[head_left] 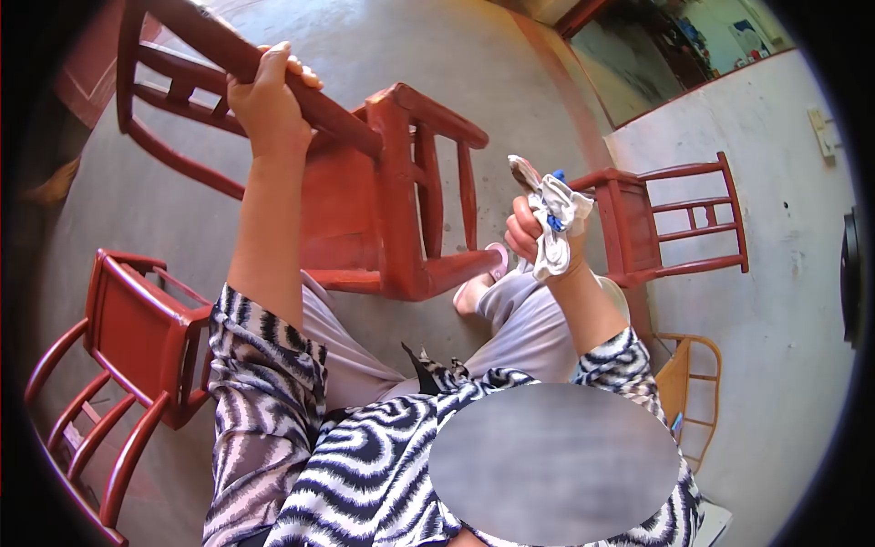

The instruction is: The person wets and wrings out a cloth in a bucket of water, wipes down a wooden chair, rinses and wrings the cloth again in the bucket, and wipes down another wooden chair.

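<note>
A red wooden chair [342, 205] lies tipped in front of me, its seat facing me and its legs pointing to the right. My left hand [271, 105] is wrapped round a thick rail of its frame at the upper left. Raised to the right of this chair, my right hand [547, 228] grips a crumpled white cloth [556, 214] with blue and dark patches. The cloth bulges above and below the fingers and does not touch the chair.
Another red chair [141, 328] stands at the lower left. A third red chair [633, 223] is by the white wall [766, 319] on the right. Behind my right elbow is a light wooden chair [688, 392]. A doorway or opening shows at the upper right.
</note>
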Demonstrator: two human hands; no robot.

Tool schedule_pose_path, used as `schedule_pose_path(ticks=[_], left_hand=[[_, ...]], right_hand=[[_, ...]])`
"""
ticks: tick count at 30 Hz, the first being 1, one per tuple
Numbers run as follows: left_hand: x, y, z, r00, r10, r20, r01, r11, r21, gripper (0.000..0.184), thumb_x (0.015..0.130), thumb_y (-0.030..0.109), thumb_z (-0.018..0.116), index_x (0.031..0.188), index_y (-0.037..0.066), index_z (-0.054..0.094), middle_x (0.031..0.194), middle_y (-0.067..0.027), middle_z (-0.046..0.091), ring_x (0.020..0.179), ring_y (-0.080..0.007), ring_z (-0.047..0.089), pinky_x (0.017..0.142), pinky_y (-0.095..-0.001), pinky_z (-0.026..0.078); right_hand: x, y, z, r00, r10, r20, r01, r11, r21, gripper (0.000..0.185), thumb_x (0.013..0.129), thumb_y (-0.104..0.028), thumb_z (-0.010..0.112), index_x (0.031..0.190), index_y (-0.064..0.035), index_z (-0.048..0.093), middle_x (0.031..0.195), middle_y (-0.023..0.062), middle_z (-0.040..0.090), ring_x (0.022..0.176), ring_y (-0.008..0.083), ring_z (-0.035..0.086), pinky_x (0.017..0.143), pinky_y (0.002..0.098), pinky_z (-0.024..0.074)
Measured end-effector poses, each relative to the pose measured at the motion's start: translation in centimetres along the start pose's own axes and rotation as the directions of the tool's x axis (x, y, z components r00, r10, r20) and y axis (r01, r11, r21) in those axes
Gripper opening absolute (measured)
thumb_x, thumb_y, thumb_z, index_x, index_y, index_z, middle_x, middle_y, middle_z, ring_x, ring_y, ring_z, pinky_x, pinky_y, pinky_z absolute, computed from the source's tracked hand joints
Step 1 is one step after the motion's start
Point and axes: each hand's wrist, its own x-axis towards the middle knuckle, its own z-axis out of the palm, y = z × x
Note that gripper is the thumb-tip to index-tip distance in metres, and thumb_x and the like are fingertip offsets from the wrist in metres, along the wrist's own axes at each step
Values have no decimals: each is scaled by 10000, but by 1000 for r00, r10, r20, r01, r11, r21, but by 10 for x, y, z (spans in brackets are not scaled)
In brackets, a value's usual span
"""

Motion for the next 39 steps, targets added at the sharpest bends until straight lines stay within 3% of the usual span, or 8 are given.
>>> schedule_pose_path(ticks=[5, 6, 10, 19, 25, 28, 33, 39], left_hand=[[23, -15, 1, 998, 49, -40, -45, 995, 86, 138, 785, 14, 549, 785, 28, 411, 580, -72, 481, 452, -175, 489, 447, -316, 460], [27, -18, 3, 997, 39, -68, -31, 992, 119, 145, 787, 19, 548, 789, 27, 403, 585, -75, 483, 453, -178, 493, 452, -322, 464], [37, -31, 12, 995, 45, -84, -28, 979, 201, 148, 789, 37, 548, 771, 33, 401, 604, -79, 498, 481, -190, 523, 485, -336, 479], [60, -73, 20, 961, -119, 250, 33, 946, 323, 145, 760, 22, 556, 822, -55, 450, 736, -148, 553, 638, -239, 599, 620, -336, 522], [75, -128, 33, 917, -169, 362, -3, 903, 429, 393, 775, 72, 587, 1011, -40, 294, 797, -154, 588, 683, -204, 618, 633, -285, 488], [63, -137, 50, 907, -175, 382, -11, 899, 437, 400, 782, 76, 590, 1016, -33, 284, 825, -142, 556, 702, -205, 622, 646, -293, 495], [69, -176, 66, 853, -253, 457, -25, 854, 520, 414, 789, 85, 597, 1025, -29, 277, 846, -136, 536, 732, -211, 624, 651, -300, 501], [57, -155, 75, 851, -211, 482, -120, 814, 569, 389, 784, 98, 619, 1002, -26, 322, 829, -131, 557, 725, -202, 624, 625, -292, 497]], right_hand=[[-13, 6, -4, 977, -165, 134, 129, 961, 244, 652, 869, -471, 425, 1381, -120, 225, 601, 34, 417, 429, 127, 420, 415, 248, 351], [-12, 4, 14, 975, -221, 36, 204, 945, 256, 451, 861, -296, 529, 1169, 24, 447, 567, 2, 431, 403, 90, 471, 377, 216, 379], [-24, -1, -1, 979, -205, -18, 203, 943, 265, 296, 818, -183, 582, 595, -58, 434, 543, -3, 410, 398, 92, 460, 380, 227, 373], [-95, -41, -8, 891, -370, -263, 377, 926, -25, 327, 798, -314, 589, 724, -16, 477, 603, 43, 398, 498, 137, 463, 444, 275, 397], [-197, -37, -22, 548, -415, -727, 80, 890, -448, 519, 764, -211, 462, 1226, 25, 437, 913, 153, 558, 749, 223, 555, 690, 356, 469], [-249, -15, -42, 306, -296, -905, -414, 814, -407, 580, 753, -81, 488, 1321, -59, 375, 1057, 73, 559, 849, 140, 551, 794, 297, 444], [-325, 75, -131, 444, -238, -864, -859, 160, -486, 622, 713, -120, 540, 1315, -100, 384, 1159, 174, 543, 1013, 274, 556, 858, 329, 428], [-295, 164, -169, 224, -186, -957, -973, 17, -231, 562, 754, -292, 524, 1266, -82, 425, 1210, 216, 489, 1101, 335, 493, 923, 380, 386]])
